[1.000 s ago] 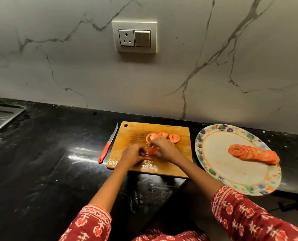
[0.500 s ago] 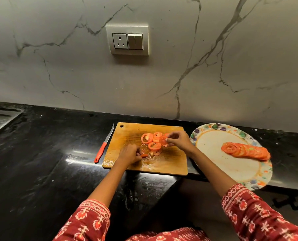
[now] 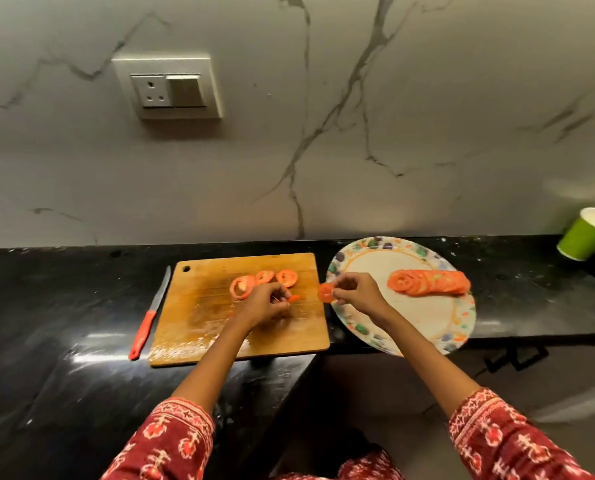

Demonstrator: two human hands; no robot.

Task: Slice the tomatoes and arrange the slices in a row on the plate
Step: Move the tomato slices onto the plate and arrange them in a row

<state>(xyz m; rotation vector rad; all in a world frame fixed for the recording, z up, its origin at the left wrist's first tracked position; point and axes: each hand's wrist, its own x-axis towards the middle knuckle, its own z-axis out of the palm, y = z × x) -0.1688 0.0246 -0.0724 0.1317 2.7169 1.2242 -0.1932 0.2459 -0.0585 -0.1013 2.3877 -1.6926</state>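
A wooden cutting board (image 3: pixel 199 313) lies on the black counter with three tomato slices (image 3: pixel 263 280) at its far side. My left hand (image 3: pixel 265 303) rests on the board and pinches a small tomato piece (image 3: pixel 293 298). My right hand (image 3: pixel 355 292) pinches a single tomato slice (image 3: pixel 325 292) above the gap between board and plate. The patterned plate (image 3: pixel 434 320) to the right carries a row of overlapping slices (image 3: pixel 427 281).
A red-handled knife (image 3: pixel 149 317) lies on the counter left of the board. A green paper cup (image 3: pixel 587 233) stands at the far right by the marble wall. The counter's front edge steps back under the plate, which overhangs it. A wall socket (image 3: pixel 169 88) sits above.
My right hand has lifted one slice off the board and carried it right to the plate's left rim. My left hand stays on the board. The view shifted right, revealing the cup.
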